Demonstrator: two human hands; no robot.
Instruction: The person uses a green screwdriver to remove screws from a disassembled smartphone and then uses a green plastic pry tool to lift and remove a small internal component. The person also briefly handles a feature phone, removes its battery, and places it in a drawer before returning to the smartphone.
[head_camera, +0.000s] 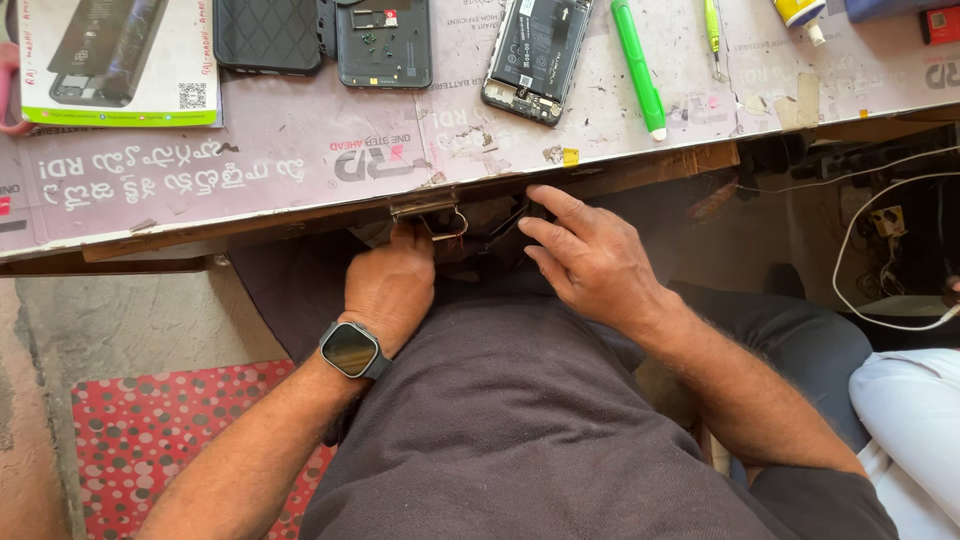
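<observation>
Under the front edge of the workbench (300, 165) a shallow drawer (470, 222) stands slightly open, dark inside, with a small metal pull at its lip; what lies in it is too shadowed to tell. The left hand (390, 285), with a smartwatch (352, 350) on its wrist, rests knuckles-up at the drawer's left part, fingers curled together and tucked under the bench edge; whether they grip anything cannot be told. The right hand (590, 260) lies just beside it, fingers spread apart and flat, fingertips reaching into the drawer opening, holding nothing visible. Above, on the benchtop, lie an opened phone (535, 55) and a green tool (640, 70). The bench edge hangs close over both hands; the lap below leaves little room.
</observation>
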